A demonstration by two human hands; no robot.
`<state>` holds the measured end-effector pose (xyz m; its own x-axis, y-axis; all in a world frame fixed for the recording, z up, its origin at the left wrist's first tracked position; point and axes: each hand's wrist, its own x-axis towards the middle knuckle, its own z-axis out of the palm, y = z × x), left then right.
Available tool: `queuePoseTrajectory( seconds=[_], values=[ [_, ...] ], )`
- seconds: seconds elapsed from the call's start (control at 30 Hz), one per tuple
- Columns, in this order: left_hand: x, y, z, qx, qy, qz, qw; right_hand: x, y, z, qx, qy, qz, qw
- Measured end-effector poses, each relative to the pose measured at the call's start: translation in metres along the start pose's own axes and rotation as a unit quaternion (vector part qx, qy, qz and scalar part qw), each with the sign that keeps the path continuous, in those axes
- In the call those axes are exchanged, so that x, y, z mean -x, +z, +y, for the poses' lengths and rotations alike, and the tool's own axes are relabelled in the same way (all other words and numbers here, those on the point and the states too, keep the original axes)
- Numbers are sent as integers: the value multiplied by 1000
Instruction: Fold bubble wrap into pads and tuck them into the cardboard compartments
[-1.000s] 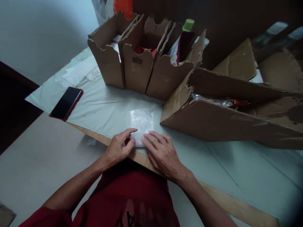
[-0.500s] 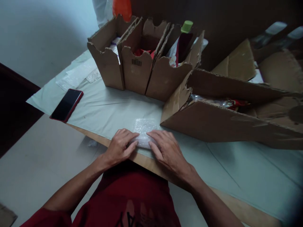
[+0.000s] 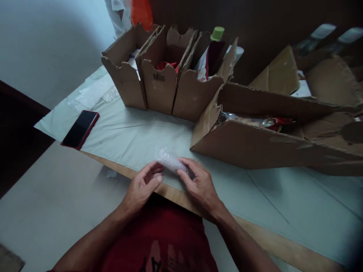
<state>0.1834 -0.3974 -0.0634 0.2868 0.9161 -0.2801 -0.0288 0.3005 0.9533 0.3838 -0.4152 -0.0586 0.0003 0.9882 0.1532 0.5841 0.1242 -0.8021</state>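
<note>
A small roll of bubble wrap point(image 3: 170, 162) sits between both my hands at the near edge of the table point(image 3: 136, 138). My left hand point(image 3: 143, 185) pinches its left end with thumb and fingers. On the right end, my right hand point(image 3: 198, 183) curls its fingers round the roll. The bundle is lifted slightly off the pale sheet covering the table. What is inside the wrap is hidden.
A red-cased phone point(image 3: 80, 129) lies at the left. Three open cardboard bins point(image 3: 161, 85) stand at the back, holding packets and a green-capped bottle point(image 3: 217, 34). A long cardboard box point(image 3: 269, 141) lies to the right. Clear bags point(image 3: 93, 92) lie far left.
The flat bubble wrap sheet has been rolled up from its near edge into a tight bundle. Both hands went from pressing flat on it to gripping its ends.
</note>
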Motion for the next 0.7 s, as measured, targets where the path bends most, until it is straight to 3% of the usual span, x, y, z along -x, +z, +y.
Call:
queuePoseTrajectory(
  seconds=[0.13, 0.27, 0.47, 0.63, 0.7],
  values=[
    [6, 19, -4, 50, -4, -37, 998, 22, 1, -14, -99, 48, -51, 993],
    [13, 20, 5, -23, 16, -37, 999, 34, -19, -15, -30, 29, 4, 999],
    [15, 12, 11, -217, 114, -214, 946, 40, -53, -27, -173, 21, -113, 978],
    [6, 20, 3, -247, 110, -182, 945, 45, -63, -25, -163, 61, -10, 985],
    [2, 27, 4, -284, 128, -190, 931, 45, -71, -21, -153, 76, -15, 985]
  ],
)
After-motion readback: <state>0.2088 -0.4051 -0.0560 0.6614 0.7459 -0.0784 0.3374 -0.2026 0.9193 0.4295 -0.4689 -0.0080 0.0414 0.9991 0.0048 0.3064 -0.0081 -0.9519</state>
